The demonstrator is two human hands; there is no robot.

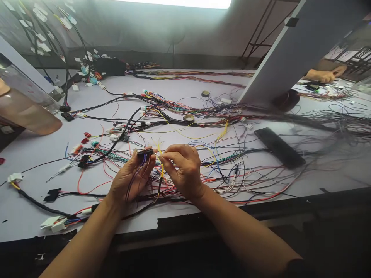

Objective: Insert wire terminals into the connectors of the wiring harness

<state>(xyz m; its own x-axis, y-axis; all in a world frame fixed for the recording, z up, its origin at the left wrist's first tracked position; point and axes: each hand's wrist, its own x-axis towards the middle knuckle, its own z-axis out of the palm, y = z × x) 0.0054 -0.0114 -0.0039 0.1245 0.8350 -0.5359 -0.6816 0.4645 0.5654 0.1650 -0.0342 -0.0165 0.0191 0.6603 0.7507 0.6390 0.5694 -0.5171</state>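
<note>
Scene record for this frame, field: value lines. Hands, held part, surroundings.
left hand: holds the black connector
black connector: purple wires trail from it
right hand: fingers pinched beside the connector; what they grip is too small to tell
near right hand: yellow wires
table: covered widely with wire harnesses
lower left: white connectors
behind the hands: two tape rolls
right side: dark phone-like slab
beyond grey panel: another person's hands

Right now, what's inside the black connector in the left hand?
Only the entry shows: blue-purple wires meet the near side of the black connector and trail over the left hand. The casing hides their ends and anything else inside.
</note>
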